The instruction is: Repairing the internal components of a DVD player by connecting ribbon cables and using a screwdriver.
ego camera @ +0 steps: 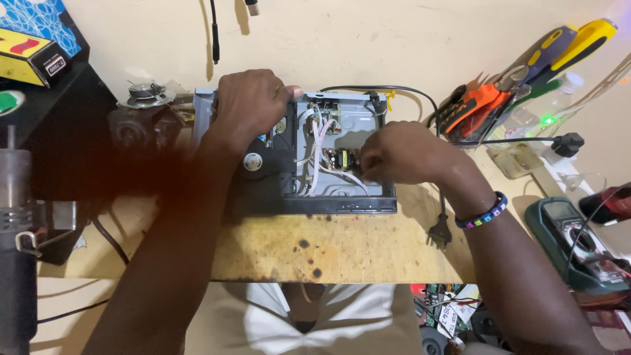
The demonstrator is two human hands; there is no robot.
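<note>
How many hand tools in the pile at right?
About 4, more may be hidden: orange-handled pliers, yellow-handled screwdriver, blue-handled tool, green-handled tool, all overlapping by the wall, right of the open metal chassis.

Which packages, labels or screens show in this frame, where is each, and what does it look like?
Cardboard box: far left corner, yellow with red mark, small white label.
Blue packet: behind that box, blue with white scribble lines.
Multimeter: right edge, dark green, grey screen, unreadable.
Paper label: below the table edge, white, small.
</note>
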